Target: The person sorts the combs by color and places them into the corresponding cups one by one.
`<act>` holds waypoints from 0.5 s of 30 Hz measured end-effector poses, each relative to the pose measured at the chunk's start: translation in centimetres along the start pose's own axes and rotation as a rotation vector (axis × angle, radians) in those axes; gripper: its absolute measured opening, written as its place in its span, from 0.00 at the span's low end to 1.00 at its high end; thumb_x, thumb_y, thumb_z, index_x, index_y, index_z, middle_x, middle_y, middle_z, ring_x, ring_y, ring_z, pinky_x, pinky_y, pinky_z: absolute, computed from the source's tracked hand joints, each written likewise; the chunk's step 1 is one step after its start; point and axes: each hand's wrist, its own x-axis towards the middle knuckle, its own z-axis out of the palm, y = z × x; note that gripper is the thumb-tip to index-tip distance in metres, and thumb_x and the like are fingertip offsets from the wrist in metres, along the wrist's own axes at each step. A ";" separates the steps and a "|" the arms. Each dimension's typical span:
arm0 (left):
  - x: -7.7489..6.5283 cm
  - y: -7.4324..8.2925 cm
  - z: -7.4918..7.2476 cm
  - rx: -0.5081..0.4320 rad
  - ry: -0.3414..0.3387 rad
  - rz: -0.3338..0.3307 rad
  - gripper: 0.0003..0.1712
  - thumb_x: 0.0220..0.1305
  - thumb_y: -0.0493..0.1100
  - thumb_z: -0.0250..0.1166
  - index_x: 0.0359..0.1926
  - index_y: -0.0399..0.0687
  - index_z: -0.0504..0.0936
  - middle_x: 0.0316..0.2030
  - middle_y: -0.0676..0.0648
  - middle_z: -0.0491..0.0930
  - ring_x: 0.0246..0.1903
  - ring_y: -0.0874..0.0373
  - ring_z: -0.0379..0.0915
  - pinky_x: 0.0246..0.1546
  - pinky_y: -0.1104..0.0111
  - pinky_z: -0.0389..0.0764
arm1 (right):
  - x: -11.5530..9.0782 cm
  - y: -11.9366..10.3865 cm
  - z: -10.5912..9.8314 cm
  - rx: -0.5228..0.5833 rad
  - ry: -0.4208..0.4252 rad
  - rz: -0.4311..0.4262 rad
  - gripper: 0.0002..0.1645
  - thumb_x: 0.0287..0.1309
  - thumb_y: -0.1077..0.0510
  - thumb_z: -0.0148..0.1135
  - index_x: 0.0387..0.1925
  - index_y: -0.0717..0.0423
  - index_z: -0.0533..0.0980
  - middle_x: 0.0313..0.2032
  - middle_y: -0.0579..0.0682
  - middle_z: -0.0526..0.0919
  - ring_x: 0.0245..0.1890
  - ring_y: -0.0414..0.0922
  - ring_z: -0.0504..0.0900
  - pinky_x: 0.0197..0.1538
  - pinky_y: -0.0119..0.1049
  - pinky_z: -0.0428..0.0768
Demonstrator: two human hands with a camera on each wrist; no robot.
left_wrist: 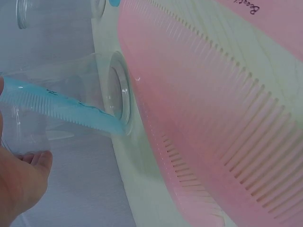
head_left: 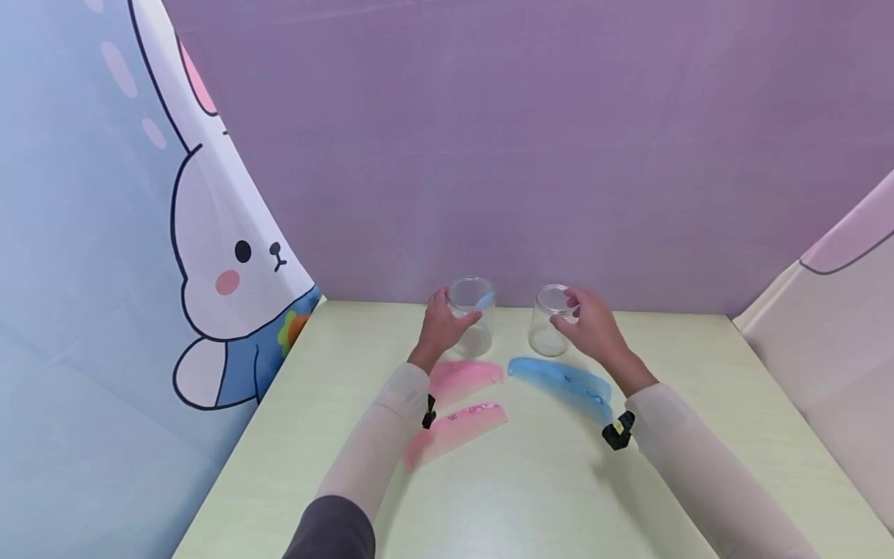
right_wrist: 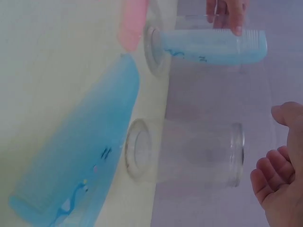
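Observation:
A clear jar (head_left: 476, 335) stands at the back of the table with a light-blue comb (left_wrist: 61, 105) leaning inside it. My left hand (head_left: 441, 328) grips this jar near its rim, thumb on the near side. To its right is a second clear jar (head_left: 548, 340) with nothing inside. My right hand (head_left: 594, 328) hovers beside that jar's rim, thumb and fingers apart; in the right wrist view a gap shows between hand and glass. In front of the jars, a blue comb (head_left: 559, 383) lies on the right and two pink combs, one farther back (head_left: 464, 379) and one nearer (head_left: 461, 429), on the left.
The pale table (head_left: 545, 497) ends at a purple cloth (head_left: 559, 155) close behind the jars. A rabbit-print cloth (head_left: 230, 210) hangs along the left side and a pale cloth (head_left: 838, 341) along the right. Small black cameras sit at both wrists.

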 end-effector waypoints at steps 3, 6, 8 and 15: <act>-0.1 0.1 0.0 -0.006 0.001 0.005 0.53 0.58 0.58 0.75 0.74 0.39 0.60 0.67 0.36 0.69 0.65 0.40 0.70 0.67 0.48 0.73 | -0.5 0.6 -0.1 -0.007 -0.011 -0.009 0.35 0.63 0.55 0.68 0.64 0.70 0.68 0.52 0.68 0.77 0.49 0.62 0.79 0.52 0.55 0.81; -0.1 0.1 -0.1 -0.007 0.001 0.007 0.53 0.58 0.57 0.75 0.74 0.39 0.60 0.67 0.37 0.69 0.64 0.41 0.70 0.67 0.48 0.73 | -1.1 0.9 -0.1 -0.022 -0.033 -0.002 0.35 0.62 0.55 0.68 0.64 0.70 0.68 0.52 0.68 0.76 0.50 0.64 0.79 0.53 0.56 0.81; -0.1 0.2 -0.2 -0.009 -0.001 0.009 0.53 0.58 0.57 0.75 0.74 0.38 0.60 0.66 0.36 0.69 0.64 0.41 0.70 0.66 0.48 0.74 | -1.4 1.2 -0.1 -0.046 -0.047 0.007 0.35 0.63 0.54 0.68 0.64 0.70 0.68 0.53 0.68 0.76 0.50 0.63 0.79 0.53 0.56 0.82; -0.2 0.2 -0.2 -0.006 0.000 0.018 0.53 0.58 0.58 0.74 0.74 0.37 0.59 0.66 0.36 0.69 0.64 0.41 0.70 0.67 0.49 0.74 | -2.5 2.2 -0.1 -0.096 -0.052 -0.012 0.33 0.61 0.54 0.69 0.61 0.70 0.71 0.50 0.67 0.77 0.49 0.62 0.80 0.52 0.56 0.81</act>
